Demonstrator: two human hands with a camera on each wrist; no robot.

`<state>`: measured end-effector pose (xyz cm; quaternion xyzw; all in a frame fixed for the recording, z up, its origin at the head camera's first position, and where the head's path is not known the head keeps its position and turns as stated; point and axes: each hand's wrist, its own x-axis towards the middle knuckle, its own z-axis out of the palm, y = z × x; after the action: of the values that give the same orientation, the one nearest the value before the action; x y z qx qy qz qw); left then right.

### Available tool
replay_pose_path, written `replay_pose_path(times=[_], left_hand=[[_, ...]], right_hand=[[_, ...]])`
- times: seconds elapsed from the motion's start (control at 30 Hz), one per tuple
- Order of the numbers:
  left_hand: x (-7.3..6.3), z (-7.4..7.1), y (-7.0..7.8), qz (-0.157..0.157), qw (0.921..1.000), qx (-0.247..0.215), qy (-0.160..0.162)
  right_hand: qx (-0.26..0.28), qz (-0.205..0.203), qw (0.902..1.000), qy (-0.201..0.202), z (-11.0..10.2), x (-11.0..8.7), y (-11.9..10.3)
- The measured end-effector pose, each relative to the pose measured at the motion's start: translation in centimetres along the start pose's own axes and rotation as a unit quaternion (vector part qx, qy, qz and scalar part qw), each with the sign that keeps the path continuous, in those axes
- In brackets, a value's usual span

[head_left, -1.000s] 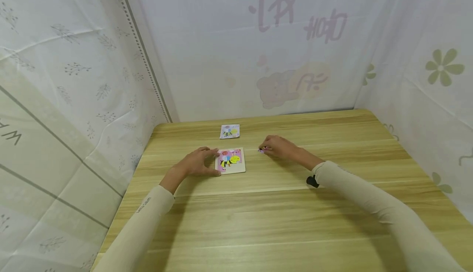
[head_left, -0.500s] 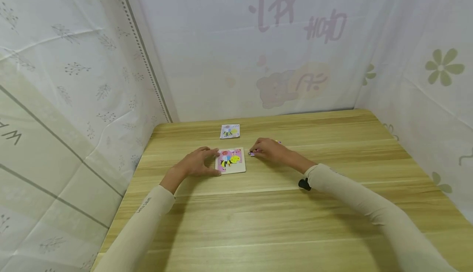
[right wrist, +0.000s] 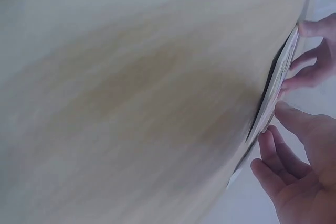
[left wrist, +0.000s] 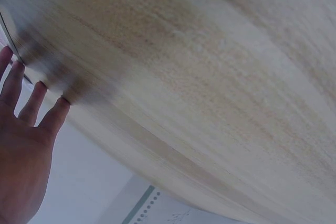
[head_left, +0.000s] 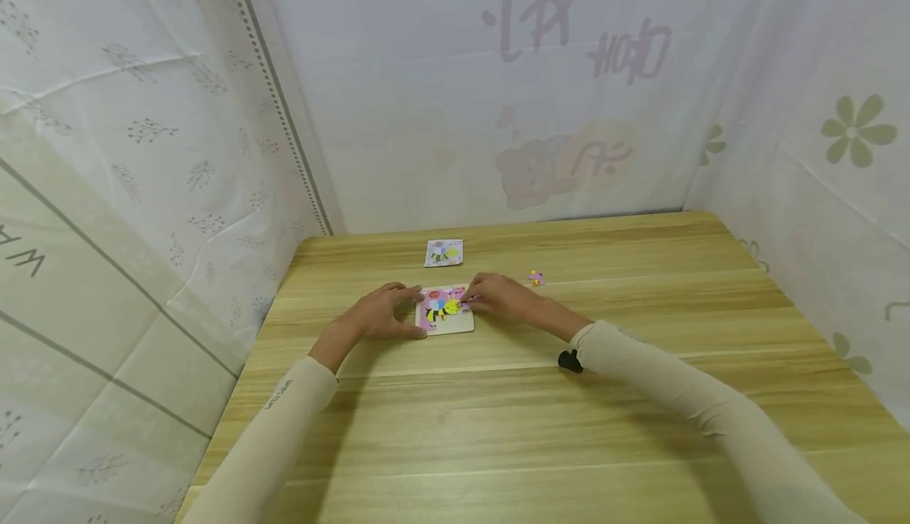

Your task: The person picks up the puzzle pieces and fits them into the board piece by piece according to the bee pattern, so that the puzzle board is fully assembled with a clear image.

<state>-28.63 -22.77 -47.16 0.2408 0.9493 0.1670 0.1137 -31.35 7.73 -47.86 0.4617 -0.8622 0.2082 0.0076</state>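
Note:
In the head view, a square wooden jigsaw board [head_left: 450, 327] lies on the table, showing a yellow-and-black bee on pink. My left hand [head_left: 380, 314] rests at its left edge, thumb by the near corner and fingertips farther up; the left wrist view shows that hand's fingers [left wrist: 32, 103] spread and fairly straight. At the board's right side, my right hand [head_left: 498, 296] pinches a small pinkish jigsaw piece [head_left: 465, 307], mostly hidden by the fingertips. From the right wrist, both hands meet the board [right wrist: 275, 85], seen nearly edge-on.
Behind the board lies a small card [head_left: 444, 253] with a matching bee picture. A loose pink-and-yellow jigsaw piece [head_left: 536, 278] sits on the wooden table [head_left: 441, 421] beyond my right hand. Printed curtains [head_left: 426, 113] surround the table's back and sides.
My right hand has moved left with the jigsaw piece, from the table to the board's right side, uncovering another loose piece behind it. The left hand stays at the board.

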Motion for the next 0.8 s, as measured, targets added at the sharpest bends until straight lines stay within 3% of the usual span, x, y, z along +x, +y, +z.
replay_pose_path(times=[0.8], left_hand=[[0.1, 0.1, -0.2, 0.010, 0.9999, -0.002, 0.005]], right_hand=[[0.032, -0.024, 0.9989, -0.024, 1.9, 1.9, -2.9]])
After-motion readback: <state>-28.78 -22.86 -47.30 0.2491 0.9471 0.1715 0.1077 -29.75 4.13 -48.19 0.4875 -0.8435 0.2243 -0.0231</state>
